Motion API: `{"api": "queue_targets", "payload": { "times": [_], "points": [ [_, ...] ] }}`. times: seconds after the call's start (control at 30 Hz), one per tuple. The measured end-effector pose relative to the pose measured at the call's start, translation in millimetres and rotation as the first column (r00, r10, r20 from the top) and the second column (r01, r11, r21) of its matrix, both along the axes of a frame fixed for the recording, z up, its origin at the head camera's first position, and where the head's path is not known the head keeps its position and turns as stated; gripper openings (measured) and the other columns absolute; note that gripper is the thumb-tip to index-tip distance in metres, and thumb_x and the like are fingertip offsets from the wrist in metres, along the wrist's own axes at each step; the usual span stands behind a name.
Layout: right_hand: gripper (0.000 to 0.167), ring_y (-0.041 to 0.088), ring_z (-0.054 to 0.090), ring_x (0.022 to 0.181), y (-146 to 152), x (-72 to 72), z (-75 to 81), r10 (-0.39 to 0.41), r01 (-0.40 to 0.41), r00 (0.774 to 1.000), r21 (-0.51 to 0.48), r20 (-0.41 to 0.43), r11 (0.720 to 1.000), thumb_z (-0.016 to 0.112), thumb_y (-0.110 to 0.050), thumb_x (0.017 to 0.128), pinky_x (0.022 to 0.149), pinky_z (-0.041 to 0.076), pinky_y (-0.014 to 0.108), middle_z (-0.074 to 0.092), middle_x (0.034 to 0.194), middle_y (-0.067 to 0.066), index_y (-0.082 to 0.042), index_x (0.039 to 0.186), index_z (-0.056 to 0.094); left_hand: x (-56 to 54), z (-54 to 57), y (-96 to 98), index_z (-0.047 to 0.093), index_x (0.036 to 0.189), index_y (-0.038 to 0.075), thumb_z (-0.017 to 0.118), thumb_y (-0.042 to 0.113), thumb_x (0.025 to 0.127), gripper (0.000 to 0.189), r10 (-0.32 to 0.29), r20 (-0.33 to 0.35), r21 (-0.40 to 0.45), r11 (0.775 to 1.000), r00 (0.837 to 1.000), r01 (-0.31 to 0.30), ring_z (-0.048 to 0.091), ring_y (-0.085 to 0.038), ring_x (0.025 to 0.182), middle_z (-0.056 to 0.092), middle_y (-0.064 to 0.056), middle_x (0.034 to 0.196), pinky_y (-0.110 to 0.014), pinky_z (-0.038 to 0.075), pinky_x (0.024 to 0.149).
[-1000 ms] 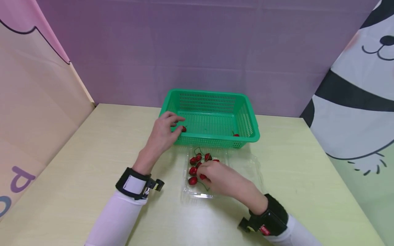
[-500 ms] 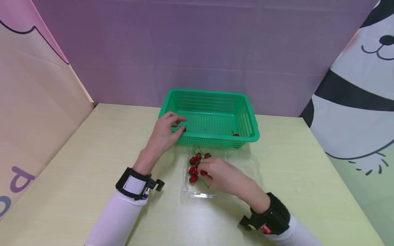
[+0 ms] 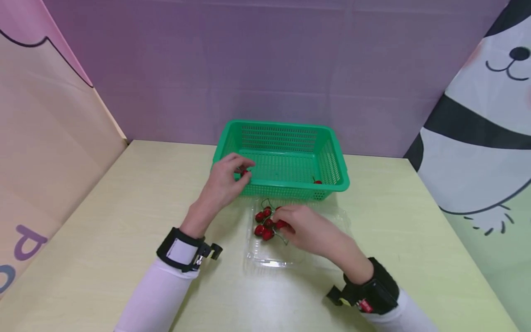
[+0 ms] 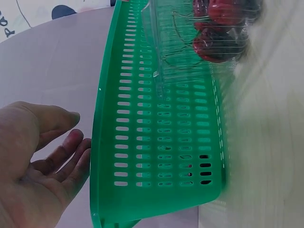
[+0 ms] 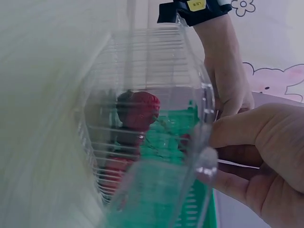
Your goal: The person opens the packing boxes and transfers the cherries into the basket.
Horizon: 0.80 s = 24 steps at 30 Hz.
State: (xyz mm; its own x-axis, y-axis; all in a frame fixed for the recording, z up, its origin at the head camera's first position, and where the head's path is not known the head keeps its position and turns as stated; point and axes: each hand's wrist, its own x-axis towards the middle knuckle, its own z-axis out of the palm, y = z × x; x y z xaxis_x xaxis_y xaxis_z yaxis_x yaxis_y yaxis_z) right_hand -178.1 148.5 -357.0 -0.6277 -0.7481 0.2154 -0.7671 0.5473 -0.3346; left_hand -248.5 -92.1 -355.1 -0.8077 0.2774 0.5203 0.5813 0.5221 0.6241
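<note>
My left hand is over the front left rim of a green plastic basket, thumb and fingers apart and nothing between them. Just beyond the fingertips a cherry shows inside the basket. My right hand reaches into a clear plastic container and pinches a red cherry between thumb and fingers. Several more cherries with green stems lie in the container's left part. From the right wrist, cherries show through the ribbed clear wall, the fingers right at its rim.
Another cherry lies near the basket's front right corner. The container stands directly before the basket on a pale wooden table. A purple cloth backdrop rises behind, with printed sheets at both sides.
My right hand has drawn slightly right and up with the pinched cherry. The frontmost cherry in the container has shifted right and back. My left hand has moved only a little to the right.
</note>
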Motion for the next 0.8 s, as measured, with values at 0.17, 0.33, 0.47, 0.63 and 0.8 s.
{"api": "queue_targets", "payload": {
  "times": [0.17, 0.33, 0.47, 0.63, 0.8],
  "points": [
    [0.021, 0.018, 0.069, 0.091, 2.5, -0.2, 4.7, -0.001, 0.001, 1.000, -0.005, -0.026, 1.000, 0.077, 0.007, 0.086, 0.081, 0.059, 0.030, 0.073, 0.098, 0.005, -0.001, 0.104, 0.074, 1.1, -0.8, 0.8, 0.073, 0.114, -0.001, 0.072, -0.003, 0.093, 0.021, 0.003, 0.007, -0.010, 1.000, 1.000, -0.003, 0.068, -0.026, 0.094, 0.067, -0.014, 0.110, -0.036, 0.058, 0.085],
    [0.020, 0.020, 0.069, 0.093, 5.8, -0.5, 8.8, -0.013, 0.012, 0.999, -0.018, -0.036, 1.000, 0.078, 0.007, 0.086, 0.083, 0.059, 0.033, 0.073, 0.099, 0.006, 0.000, 0.104, 0.074, 1.7, -1.2, 1.7, 0.073, 0.114, -0.002, 0.072, -0.003, 0.092, 0.021, 0.001, -0.005, -0.018, 1.000, 1.000, -0.001, 0.069, -0.026, 0.093, 0.067, -0.013, 0.110, -0.035, 0.058, 0.085],
    [0.020, 0.021, 0.070, 0.094, 8.8, -1.1, 11.8, -0.023, 0.022, 0.998, -0.025, -0.062, 0.999, 0.078, 0.006, 0.086, 0.084, 0.059, 0.034, 0.073, 0.100, 0.007, 0.000, 0.104, 0.073, 2.4, -1.5, 2.2, 0.073, 0.114, -0.001, 0.072, -0.003, 0.092, 0.022, -0.001, -0.007, -0.024, 1.000, 1.000, 0.000, 0.069, -0.026, 0.094, 0.067, -0.012, 0.110, -0.034, 0.057, 0.085],
    [0.020, 0.021, 0.070, 0.092, 13.4, -2.7, 14.3, -0.030, 0.025, 0.994, -0.045, -0.101, 0.999, 0.079, 0.005, 0.085, 0.083, 0.059, 0.035, 0.073, 0.098, 0.006, -0.001, 0.103, 0.073, 3.1, -1.2, 3.3, 0.073, 0.115, -0.003, 0.072, -0.004, 0.092, 0.022, -0.009, 0.001, -0.025, 1.000, 1.000, 0.009, 0.068, -0.026, 0.094, 0.067, -0.014, 0.110, -0.034, 0.057, 0.085],
    [0.023, 0.022, 0.070, 0.092, 18.0, -4.8, 15.6, -0.045, 0.036, 0.992, -0.077, -0.120, 0.996, 0.080, 0.007, 0.083, 0.084, 0.059, 0.036, 0.073, 0.098, 0.006, -0.001, 0.103, 0.072, 3.4, -1.6, 4.3, 0.073, 0.114, -0.003, 0.072, -0.004, 0.092, 0.022, -0.015, 0.001, -0.031, 0.999, 1.000, 0.015, 0.068, -0.026, 0.093, 0.067, -0.014, 0.109, -0.034, 0.057, 0.085]
  ]
}}
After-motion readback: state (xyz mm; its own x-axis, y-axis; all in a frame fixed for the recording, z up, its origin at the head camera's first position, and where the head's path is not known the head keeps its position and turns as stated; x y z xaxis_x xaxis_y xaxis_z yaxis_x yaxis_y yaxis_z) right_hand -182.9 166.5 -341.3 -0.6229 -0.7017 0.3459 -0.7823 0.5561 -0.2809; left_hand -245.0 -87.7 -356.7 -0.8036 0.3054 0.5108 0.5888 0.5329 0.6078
